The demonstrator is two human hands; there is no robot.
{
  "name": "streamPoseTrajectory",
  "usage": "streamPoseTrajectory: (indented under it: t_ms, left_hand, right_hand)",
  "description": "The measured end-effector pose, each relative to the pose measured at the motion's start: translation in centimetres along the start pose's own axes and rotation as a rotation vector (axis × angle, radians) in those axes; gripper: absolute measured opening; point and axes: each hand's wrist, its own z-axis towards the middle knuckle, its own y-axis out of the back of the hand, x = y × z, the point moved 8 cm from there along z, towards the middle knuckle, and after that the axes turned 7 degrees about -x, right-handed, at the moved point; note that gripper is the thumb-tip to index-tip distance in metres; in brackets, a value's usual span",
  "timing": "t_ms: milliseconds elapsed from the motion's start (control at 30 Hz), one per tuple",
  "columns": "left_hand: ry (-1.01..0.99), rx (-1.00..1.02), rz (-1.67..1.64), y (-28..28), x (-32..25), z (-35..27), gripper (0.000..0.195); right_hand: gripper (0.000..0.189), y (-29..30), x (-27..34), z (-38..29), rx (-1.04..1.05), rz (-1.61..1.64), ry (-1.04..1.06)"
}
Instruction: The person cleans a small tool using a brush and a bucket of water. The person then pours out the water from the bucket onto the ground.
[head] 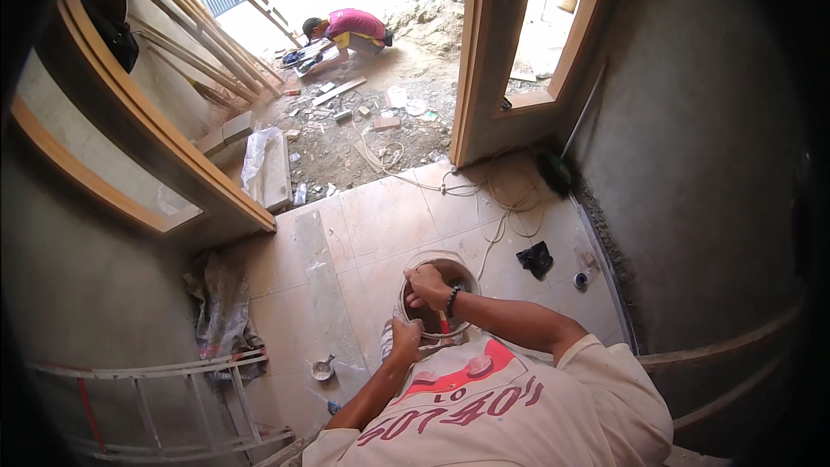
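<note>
A round pale bucket [476,277] stands before me, close against my shirt. My left hand [407,336] grips its near-left rim. Over the bucket's mouth is my right hand [426,285], a dark beaded bracelet at the wrist. Its fingers curl down inside the far-left rim, and whether they hold anything is hidden. A red handle [444,323] of some tool leans inside the near wall. The bucket's contents lie mostly in shadow under my right hand and forearm.
Left on the tiles are a small pan [322,370], a crumpled plastic sheet [224,311] and a metal ladder [149,373]. A coiled cable [512,204], a black plastic piece [535,259] and a broom [556,172] lie right. Beyond the doorway, a person [353,32] crouches among rubble.
</note>
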Motion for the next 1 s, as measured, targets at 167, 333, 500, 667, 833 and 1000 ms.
streamPoseTrajectory:
  t_ms: [167, 333, 500, 667, 833, 1000]
  left_hand:
    - [-0.037, -0.090, 0.066, -0.9, -7.9, 12.5, 0.038]
    - [-0.045, 0.099, 0.109, -4.9, -18.8, 23.1, 0.058]
    - [-0.237, 0.235, 0.069, -8.3, -33.6, 30.5, 0.070]
    - [-0.014, 0.158, 0.228, -9.0, -42.4, 39.5, 0.064]
    - [0.013, 0.108, 0.197, -11.3, -47.2, 49.1, 0.046]
    - [-0.009, 0.089, 0.179, -15.7, -53.1, 57.3, 0.048]
  right_hand:
    - [0.039, -0.8, 11.2, 8.4, -0.041, 0.034, 0.005]
    - [0.043, 0.0, 20.9, 18.5, -0.158, -0.018, 0.075]
    - [0.033, -0.7, 30.8, 26.9, -0.077, 0.224, 0.158]
    - [0.028, 4.0, 42.8, 31.7, -0.103, 0.249, 0.349]
    - [0.027, 10.0, 51.6, 39.0, -0.356, -0.380, 0.590]
    - [0.028, 9.3, 58.5, 47.3, -0.175, -0.555, 0.676]
